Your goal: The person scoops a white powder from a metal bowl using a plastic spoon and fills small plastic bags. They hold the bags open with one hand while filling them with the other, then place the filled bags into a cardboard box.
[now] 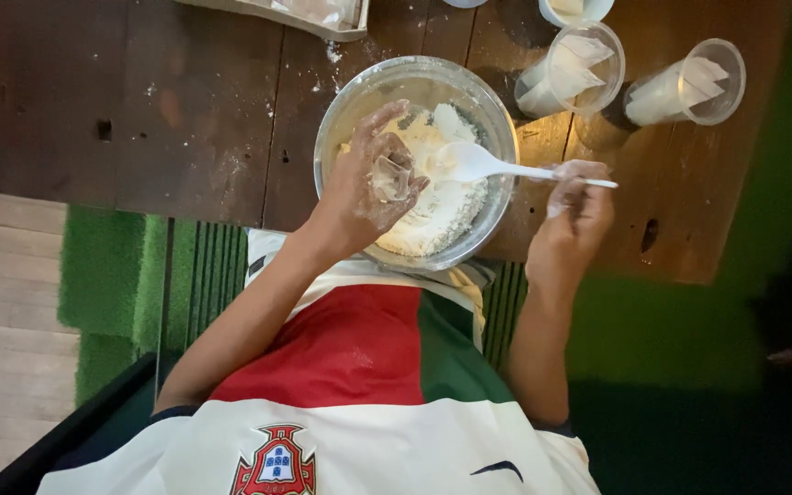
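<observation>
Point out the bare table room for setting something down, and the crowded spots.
Free: the dark table left of the bowl, below the tray; a smaller patch near the table's right edge below the cups. Crowded: bowl with left hand, spoon, right hand.

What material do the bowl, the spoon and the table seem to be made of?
Bowl: likely clear glass or plastic; the tabletop shows through its wall.
Spoon, held by the right hand: white, smooth, probably plastic.
Table: dark wood; plank seams and knots show, dusted with flour.
</observation>
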